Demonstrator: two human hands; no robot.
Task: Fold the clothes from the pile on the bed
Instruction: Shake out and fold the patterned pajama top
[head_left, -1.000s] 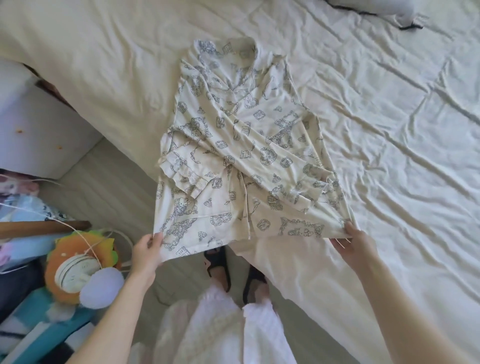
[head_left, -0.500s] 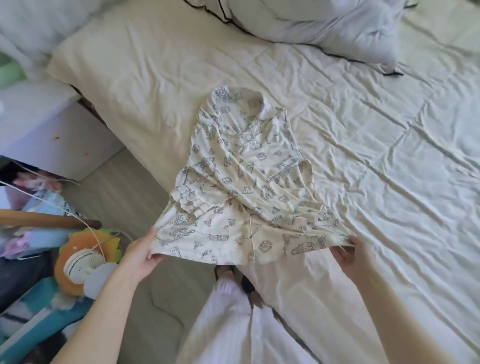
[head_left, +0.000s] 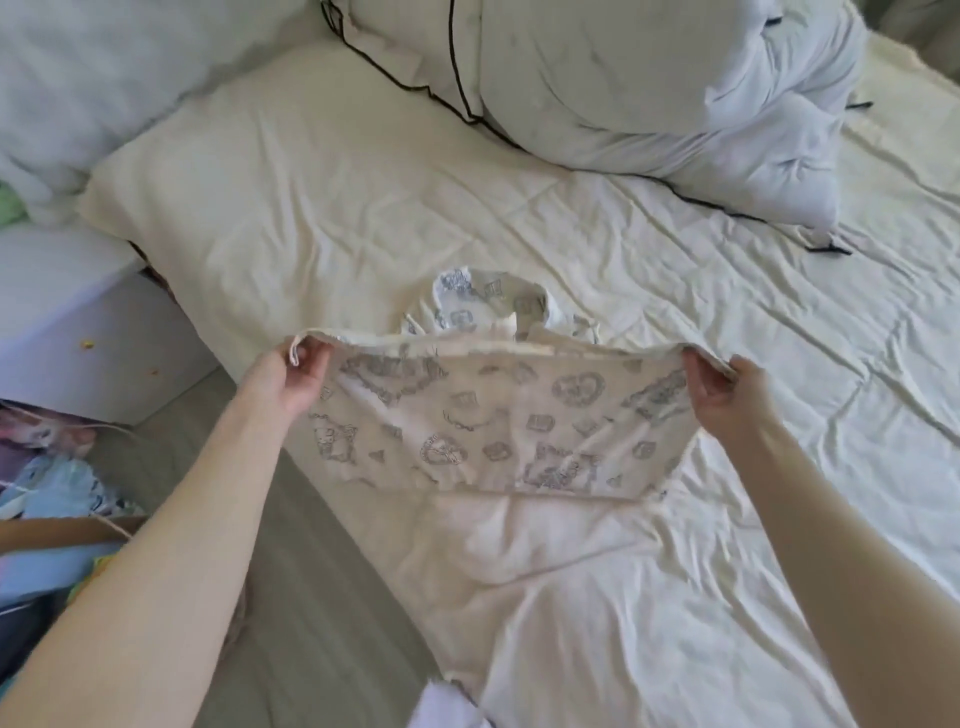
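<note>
A cream pyjama top (head_left: 498, 415) with grey cartoon prints lies near the corner of the bed (head_left: 675, 571). Its bottom half is lifted and carried over towards its collar (head_left: 483, 301), which still shows beyond the raised hem. My left hand (head_left: 291, 379) pinches the hem's left corner. The right corner is pinched by my right hand (head_left: 727, 395). The raised part shows its inside face, and the sleeves are hidden under it.
A bundled white duvet (head_left: 649, 88) with black piping lies at the back of the bed, and a cream pillow (head_left: 311, 156) sits behind the top. A white bedside cabinet (head_left: 67, 332) stands at left, with toys and bags (head_left: 47, 493) on the grey floor.
Both hands have raised the top's bottom hem off the bed edge and swung it forward over the garment towards the collar. My view has tilted up, bringing duvet and pillow in.
</note>
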